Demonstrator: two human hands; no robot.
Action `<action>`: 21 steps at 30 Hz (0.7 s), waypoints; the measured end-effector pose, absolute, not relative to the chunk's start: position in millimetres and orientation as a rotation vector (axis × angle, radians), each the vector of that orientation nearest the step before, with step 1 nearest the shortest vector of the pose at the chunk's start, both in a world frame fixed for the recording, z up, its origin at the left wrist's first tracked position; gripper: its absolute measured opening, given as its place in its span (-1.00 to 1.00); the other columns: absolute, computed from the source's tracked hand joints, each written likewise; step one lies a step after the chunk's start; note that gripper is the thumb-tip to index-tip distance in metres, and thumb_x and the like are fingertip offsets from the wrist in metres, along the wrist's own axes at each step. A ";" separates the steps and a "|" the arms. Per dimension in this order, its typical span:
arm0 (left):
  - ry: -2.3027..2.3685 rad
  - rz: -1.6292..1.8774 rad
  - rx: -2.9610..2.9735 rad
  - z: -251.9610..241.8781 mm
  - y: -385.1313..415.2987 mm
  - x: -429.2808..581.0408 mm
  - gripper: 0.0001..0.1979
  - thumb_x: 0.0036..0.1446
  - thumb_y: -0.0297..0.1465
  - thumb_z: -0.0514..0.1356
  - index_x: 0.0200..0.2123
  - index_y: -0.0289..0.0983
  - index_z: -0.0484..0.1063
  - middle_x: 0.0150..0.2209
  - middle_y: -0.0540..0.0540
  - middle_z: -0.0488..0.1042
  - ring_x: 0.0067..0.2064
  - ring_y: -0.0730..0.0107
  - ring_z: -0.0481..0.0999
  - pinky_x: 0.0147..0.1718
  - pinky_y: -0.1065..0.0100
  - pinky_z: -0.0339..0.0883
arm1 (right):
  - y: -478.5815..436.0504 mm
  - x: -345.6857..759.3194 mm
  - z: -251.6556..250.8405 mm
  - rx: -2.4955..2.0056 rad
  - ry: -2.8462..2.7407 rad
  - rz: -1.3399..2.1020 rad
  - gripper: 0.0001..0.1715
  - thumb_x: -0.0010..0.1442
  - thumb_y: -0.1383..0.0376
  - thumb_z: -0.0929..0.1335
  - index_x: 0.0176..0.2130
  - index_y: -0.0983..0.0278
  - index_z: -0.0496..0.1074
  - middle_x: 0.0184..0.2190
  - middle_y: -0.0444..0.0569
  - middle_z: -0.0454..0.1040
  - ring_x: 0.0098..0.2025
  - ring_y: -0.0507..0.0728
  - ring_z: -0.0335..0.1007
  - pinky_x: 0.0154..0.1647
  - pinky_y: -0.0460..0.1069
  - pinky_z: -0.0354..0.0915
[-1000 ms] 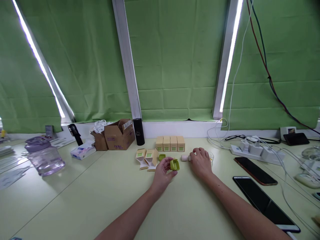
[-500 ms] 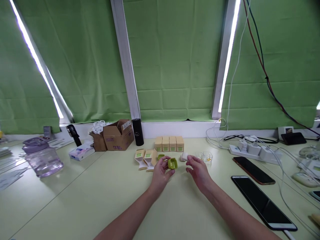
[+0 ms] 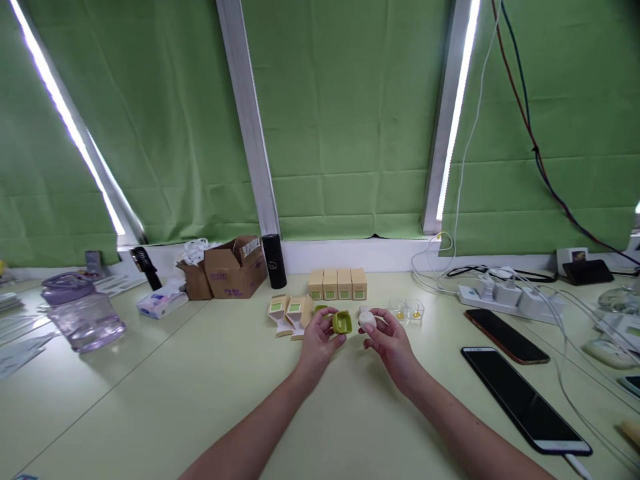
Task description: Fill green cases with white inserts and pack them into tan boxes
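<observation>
Though half-hidden before, white piece [image 3: 367, 319] plainer in right hand [image 3: 393, 341]

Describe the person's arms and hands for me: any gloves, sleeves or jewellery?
The left hand and right hand are both ungloved, with no ring that I can see. The left arm and right arm are bare as far as they show: no sleeve, watch or bracelet.

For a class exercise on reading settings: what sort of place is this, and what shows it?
Probably an office or workroom: a power strip with plugs in it, an open cardboard box and a row of small tan boxes.
</observation>
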State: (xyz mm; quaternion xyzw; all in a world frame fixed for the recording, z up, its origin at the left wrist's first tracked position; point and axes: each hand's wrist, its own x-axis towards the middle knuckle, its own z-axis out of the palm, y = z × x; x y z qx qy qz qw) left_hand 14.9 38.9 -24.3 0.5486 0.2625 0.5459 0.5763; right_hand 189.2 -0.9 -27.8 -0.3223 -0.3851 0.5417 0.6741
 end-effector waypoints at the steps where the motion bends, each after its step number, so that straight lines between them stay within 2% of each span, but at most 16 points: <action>1: 0.613 1.277 1.287 -24.6 38.6 14.9 -0.43 -0.13 -0.46 0.50 -0.05 -0.20 0.37 -0.10 -0.15 0.63 -0.08 0.24 0.59 -0.04 0.27 0.37 | -0.8 188.4 -29.1 -0.725 -0.887 1.206 -0.41 -0.05 0.10 0.63 -0.09 0.15 0.44 -0.15 -0.03 0.56 -0.20 0.14 0.46 -0.32 -0.01 0.37; 7: 0.622 1.266 1.314 -25.6 38.3 15.5 -0.44 -0.12 -0.44 0.49 -0.04 -0.21 0.37 -0.15 -0.13 0.62 -0.12 0.26 0.58 -0.09 0.29 0.37 | 2.9 185.7 -35.0 -0.755 -0.910 1.141 -0.42 -0.08 0.15 0.63 -0.10 0.17 0.46 -0.14 -0.07 0.49 -0.31 0.07 0.45 -0.27 0.04 0.46; 11: 0.646 1.270 1.346 -26.1 39.5 15.1 -0.44 -0.13 -0.43 0.48 -0.04 -0.22 0.37 -0.17 -0.13 0.62 -0.15 0.27 0.57 -0.12 0.30 0.37 | 5.6 186.3 -35.7 -0.856 -0.886 1.126 -0.42 -0.14 0.16 0.63 -0.14 0.23 0.50 -0.22 -0.07 0.50 -0.41 0.03 0.40 -0.42 -0.02 0.40; 14: 0.666 1.276 1.359 -26.6 40.9 14.7 -0.44 -0.15 -0.42 0.49 -0.05 -0.22 0.38 -0.16 -0.15 0.62 -0.14 0.25 0.57 -0.11 0.28 0.37 | 6.6 186.9 -34.7 -0.933 -0.840 1.152 -0.38 -0.20 0.15 0.63 -0.13 0.26 0.54 -0.29 -0.05 0.51 -0.41 0.07 0.41 -0.51 -0.04 0.34; 21: 0.725 1.289 1.378 -27.0 42.2 14.9 -0.46 -0.14 -0.46 0.45 -0.05 -0.23 0.38 -0.15 -0.15 0.61 -0.15 0.25 0.57 -0.12 0.27 0.39 | 5.1 186.5 -30.6 -0.848 -0.840 1.203 -0.24 -0.20 0.09 0.64 -0.02 0.30 0.57 -0.18 0.08 0.61 -0.32 0.15 0.49 -0.42 0.00 0.38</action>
